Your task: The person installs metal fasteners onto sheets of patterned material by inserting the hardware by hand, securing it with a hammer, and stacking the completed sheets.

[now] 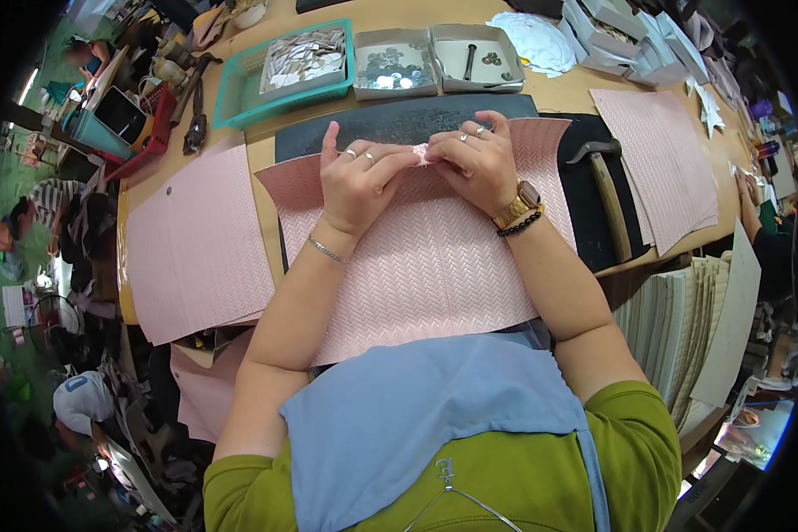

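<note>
Counter [554, 89] is crowded at the near edge. Pink sheet [426, 275] sits centre, running from the dark slab [328, 137] on the far side to the blue apron [434, 381] on the near side. Stacked sheets [199, 257] take the left end, overhanging the near edge; a second stack [665, 177] takes the right. Black mat [585, 199] fills the space between pink sheet and right stack, hammer [612, 204] lying on it, handle toward the near edge. Sideways room at sheet level is tight, especially right. Narrow strip of wood shows between slab and the far row: teal basket [239, 84] left, disc box [395, 91] middle, rod box [479, 86] right. More wood shows to the right of the rod box.

Left grip [361, 177] and right grip [479, 164] are up over the sheet's far part, fingertips nearly meeting, both pinching one small pale piece [420, 154]. Can't tell if it's joined to the sheet. One outer finger raised on each hand.

Pink sheet: pale, woven-look zigzag texture, faint seam-like line down its length right of centre. Far corners bend upward left and right; middle of the far edge partly hidden by the hands.
</note>
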A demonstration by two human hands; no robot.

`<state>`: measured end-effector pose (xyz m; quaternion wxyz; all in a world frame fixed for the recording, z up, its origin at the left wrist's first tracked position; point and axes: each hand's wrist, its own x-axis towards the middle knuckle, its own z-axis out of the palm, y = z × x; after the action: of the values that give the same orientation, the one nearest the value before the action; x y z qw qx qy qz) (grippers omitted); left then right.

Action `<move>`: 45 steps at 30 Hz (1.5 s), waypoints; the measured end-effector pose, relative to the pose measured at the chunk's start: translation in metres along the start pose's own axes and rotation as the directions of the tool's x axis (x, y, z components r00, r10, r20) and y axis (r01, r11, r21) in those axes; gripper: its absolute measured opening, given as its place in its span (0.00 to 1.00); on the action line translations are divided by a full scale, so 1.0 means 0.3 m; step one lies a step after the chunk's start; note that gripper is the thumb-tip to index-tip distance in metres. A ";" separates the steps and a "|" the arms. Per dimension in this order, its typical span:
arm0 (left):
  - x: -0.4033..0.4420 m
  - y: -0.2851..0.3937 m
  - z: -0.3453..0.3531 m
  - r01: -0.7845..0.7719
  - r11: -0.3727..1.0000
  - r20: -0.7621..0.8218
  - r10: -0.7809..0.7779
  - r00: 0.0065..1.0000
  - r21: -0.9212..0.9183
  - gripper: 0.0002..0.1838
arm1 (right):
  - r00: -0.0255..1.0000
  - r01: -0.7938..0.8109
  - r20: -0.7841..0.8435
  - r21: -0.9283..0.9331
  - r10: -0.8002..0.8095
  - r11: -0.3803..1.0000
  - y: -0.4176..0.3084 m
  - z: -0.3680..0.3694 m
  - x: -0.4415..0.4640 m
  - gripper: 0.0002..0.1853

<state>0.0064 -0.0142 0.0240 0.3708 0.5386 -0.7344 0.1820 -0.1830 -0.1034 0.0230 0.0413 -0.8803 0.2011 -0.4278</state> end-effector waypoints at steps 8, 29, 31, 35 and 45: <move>-0.008 -0.004 -0.001 0.023 1.000 0.011 -0.023 1.000 0.021 0.06 | 0.999 0.052 -0.001 0.010 -0.052 0.999 0.015 -0.008 -0.011 0.10; 0.009 -0.030 0.041 0.423 0.873 0.192 -0.385 0.903 -0.240 0.08 | 0.999 0.044 -0.005 0.009 -0.044 0.999 -0.011 -0.045 0.008 0.09; 0.054 -0.045 0.039 0.549 0.798 0.346 -0.457 0.820 -0.248 0.08 | 0.971 -0.057 0.240 0.155 0.018 0.986 -0.035 -0.065 0.006 0.09; 0.076 -0.123 0.097 0.749 0.533 0.567 -0.501 0.654 -0.393 0.12 | 0.896 -0.218 0.438 0.293 0.072 0.931 0.020 -0.034 -0.018 0.10; 0.050 -0.171 0.142 0.759 0.349 0.589 -0.483 0.648 -0.549 0.17 | 0.850 -0.405 0.483 0.344 0.210 0.847 0.036 -0.068 -0.012 0.07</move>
<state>0.0368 -0.0706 0.0002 0.4742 0.5910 -0.5205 -0.3936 -0.2041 -0.1098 0.0305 0.3486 -0.8752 0.2285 -0.2456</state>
